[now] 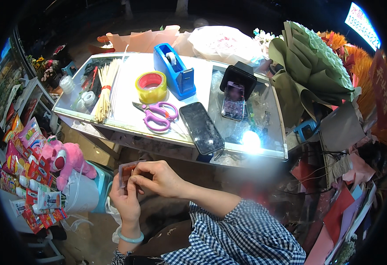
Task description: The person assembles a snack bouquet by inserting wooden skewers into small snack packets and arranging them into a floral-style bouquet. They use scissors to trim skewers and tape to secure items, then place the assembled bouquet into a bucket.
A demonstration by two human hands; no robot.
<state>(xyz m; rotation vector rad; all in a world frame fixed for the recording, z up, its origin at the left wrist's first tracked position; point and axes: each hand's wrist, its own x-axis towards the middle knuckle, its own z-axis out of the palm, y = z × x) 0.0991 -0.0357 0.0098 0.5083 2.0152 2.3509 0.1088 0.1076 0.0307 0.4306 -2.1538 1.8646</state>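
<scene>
My left hand (126,204), with a pale green bangle at the wrist, grips a small flat reddish-brown packet (125,173) with a clear edge. Over it my right hand (161,179) is closed, thumb and finger pinched at the packet's near side; whether they hold anything besides the packet is hidden. Both hands are in front of the table's near edge. On the table (136,62) beyond them lie purple-handled scissors (157,123) and a dark phone (201,128). Behind those are a yellow tape roll (151,88) and a blue tape dispenser (174,73).
A bundle of thin sticks (105,95) lies on the table's left. A lit phone (234,100) leans on a black stand at the right. Snack packets (36,185) and a pink plush toy (69,162) stand low left; wrapped bouquets (310,66) crowd the right.
</scene>
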